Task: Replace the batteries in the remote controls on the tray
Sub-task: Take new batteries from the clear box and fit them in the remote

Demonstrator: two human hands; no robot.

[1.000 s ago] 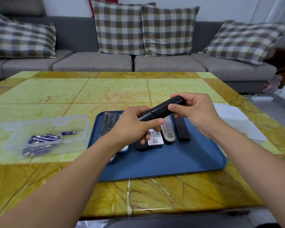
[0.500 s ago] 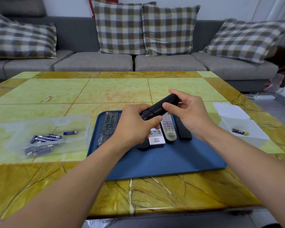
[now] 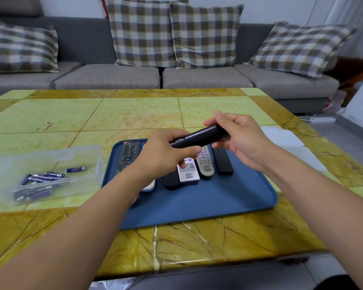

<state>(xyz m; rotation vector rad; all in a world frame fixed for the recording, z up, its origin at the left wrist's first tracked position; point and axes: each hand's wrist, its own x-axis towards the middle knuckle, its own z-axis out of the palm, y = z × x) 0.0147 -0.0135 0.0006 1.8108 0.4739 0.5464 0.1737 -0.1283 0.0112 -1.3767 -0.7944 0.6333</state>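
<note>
The left hand (image 3: 166, 155) covers the near end of the slim black remote control (image 3: 199, 138) and hides part of the white remote (image 3: 150, 187) beneath it.

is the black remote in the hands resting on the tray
No, both the left hand and right hand hold the black remote up above the blue tray.

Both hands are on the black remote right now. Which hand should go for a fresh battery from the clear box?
Left. The clear box of batteries sits on the left hand's side of the blue tray. The right hand would have to cross over, and can steady the black remote instead.
</note>
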